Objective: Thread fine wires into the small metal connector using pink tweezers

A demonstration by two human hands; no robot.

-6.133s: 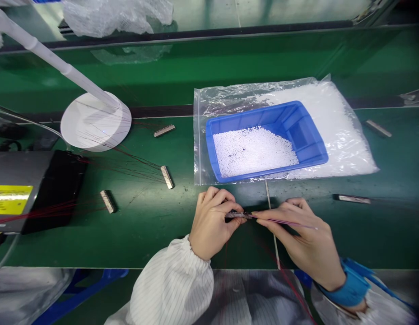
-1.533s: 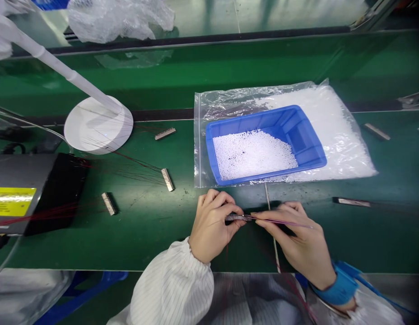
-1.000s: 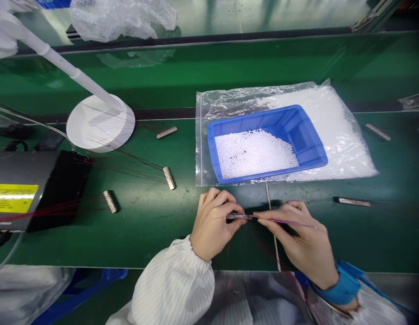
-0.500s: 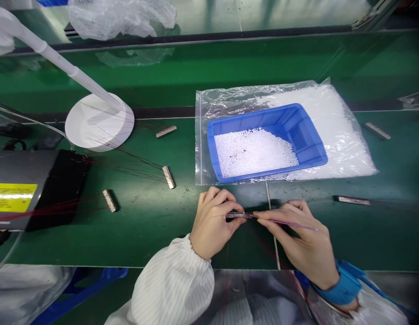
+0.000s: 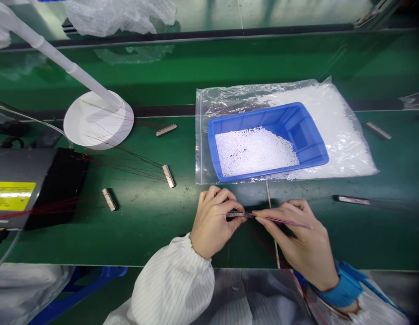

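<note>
My left hand pinches a small dark connector strip with a row of fine teeth between thumb and fingers, just above the green bench. From the right, my right hand grips a thin pinkish-purple stick-like tool like a pen. Its tip meets the right end of the strip; the exact contact is too small to make out. Thin red wires hang below the hands toward my lap. Ahead of them stands a blue bin partly filled with white beads.
Under the bin lies a clear zip bag of white granules. Several metallic strips, such as one at left, lie around with fine red wires. A white round lamp base and a grey-black box occupy the left; a dark-ended strip lies right.
Both hands keep the same hold. The tool in my right hand has shifted slightly, and the camera view has moved a little.
</note>
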